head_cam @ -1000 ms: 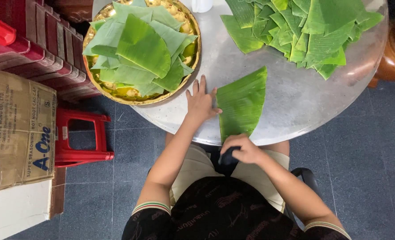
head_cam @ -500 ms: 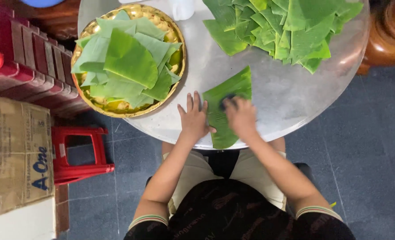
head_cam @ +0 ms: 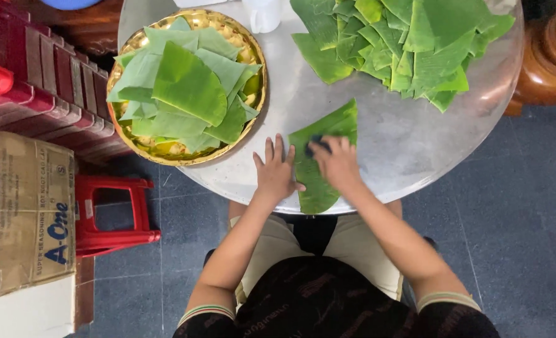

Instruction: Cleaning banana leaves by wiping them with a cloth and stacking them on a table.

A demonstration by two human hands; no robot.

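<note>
A green banana leaf piece (head_cam: pixel 318 178) lies on the round grey table (head_cam: pixel 409 147), its near end hanging over the front edge. My left hand (head_cam: pixel 276 172) rests flat with fingers spread on the leaf's left side, pinning it down. My right hand (head_cam: pixel 334 161) presses a small dark cloth (head_cam: pixel 314 145) onto the leaf's middle. A golden round tray (head_cam: pixel 247 47) at the left of the table holds a stack of cut leaf pieces (head_cam: pixel 187 91). A loose pile of leaf pieces (head_cam: pixel 403 44) covers the table's far right.
A white cup (head_cam: pixel 264 14) stands at the back between tray and pile. Left of the table are a red plastic stool (head_cam: pixel 112 216), a cardboard box (head_cam: pixel 21 219) and stacked red crates (head_cam: pixel 34 81). A wooden chair part (head_cam: pixel 547 62) sits at the right.
My right hand came up from my lap onto the leaf with the dark cloth and now slides along it. My left hand stayed pressing the leaf's left edge.
</note>
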